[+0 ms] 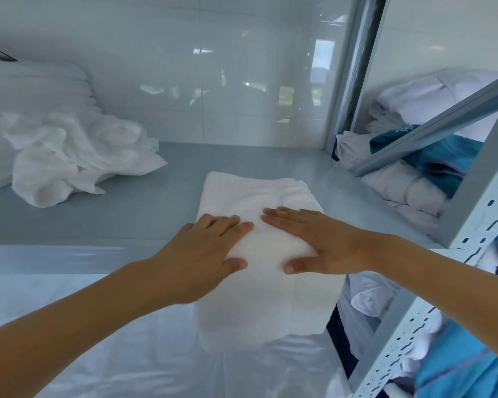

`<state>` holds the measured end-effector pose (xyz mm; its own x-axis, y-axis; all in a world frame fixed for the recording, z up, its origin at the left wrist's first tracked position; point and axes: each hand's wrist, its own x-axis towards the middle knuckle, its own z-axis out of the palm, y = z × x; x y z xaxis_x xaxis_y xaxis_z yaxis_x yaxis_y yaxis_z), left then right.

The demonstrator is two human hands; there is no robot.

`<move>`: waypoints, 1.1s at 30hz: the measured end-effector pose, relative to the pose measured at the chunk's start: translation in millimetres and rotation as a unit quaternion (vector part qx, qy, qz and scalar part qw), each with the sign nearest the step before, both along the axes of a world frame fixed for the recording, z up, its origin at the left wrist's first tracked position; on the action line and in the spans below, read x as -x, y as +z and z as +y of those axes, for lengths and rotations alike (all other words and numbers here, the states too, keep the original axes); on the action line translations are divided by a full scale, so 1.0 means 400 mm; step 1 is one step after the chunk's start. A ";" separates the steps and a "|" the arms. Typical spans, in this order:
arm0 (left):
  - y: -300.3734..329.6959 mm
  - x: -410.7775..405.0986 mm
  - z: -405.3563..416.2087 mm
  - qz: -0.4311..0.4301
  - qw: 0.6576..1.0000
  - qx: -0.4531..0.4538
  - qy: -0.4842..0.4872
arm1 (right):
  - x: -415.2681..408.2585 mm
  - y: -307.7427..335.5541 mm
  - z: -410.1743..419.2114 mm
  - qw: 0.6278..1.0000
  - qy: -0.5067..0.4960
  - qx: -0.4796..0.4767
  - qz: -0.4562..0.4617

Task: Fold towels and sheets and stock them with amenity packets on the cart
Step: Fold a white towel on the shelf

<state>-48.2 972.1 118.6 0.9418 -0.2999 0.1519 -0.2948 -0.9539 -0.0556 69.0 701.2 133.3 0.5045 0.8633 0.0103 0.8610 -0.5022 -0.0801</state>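
A folded white towel (253, 196) lies on the grey shelf (156, 208), its near end hanging over the shelf's front edge. My left hand (204, 248) lies flat on the towel's left side, fingers spread, thumb against the near fold. My right hand (316, 239) presses flat on the towel's right side, fingers pointing left, thumb at the fold. The fingertips of both hands almost meet on top. A crumpled white towel (78, 156) lies at the back left of the shelf.
A stack of folded white linen (26, 90) stands at the far left. Grey metal rack posts (472, 225) rise on the right, with white and blue laundry (431, 165) behind them. A glossy white tiled wall (199, 81) backs the shelf. White sheeting (127, 340) lies below.
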 end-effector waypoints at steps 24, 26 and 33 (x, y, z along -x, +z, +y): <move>-0.062 -0.021 0.007 -0.159 0.983 0.079 -0.047 | 0.114 -0.054 0.010 0.984 -0.068 -0.096 -0.131; -0.059 0.010 -0.011 -0.197 0.978 0.067 -0.032 | 0.143 -0.056 0.007 0.982 -0.077 -0.105 -0.140; -0.016 0.134 -0.105 -0.285 0.954 0.096 -0.006 | 0.234 -0.042 -0.069 0.970 -0.084 -0.154 -0.170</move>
<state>-101.7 930.1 112.1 0.6867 -0.2249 0.6912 -0.2794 -0.9596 -0.0346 -24.7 673.6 116.6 0.5601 0.6988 0.4449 0.7719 -0.6352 0.0261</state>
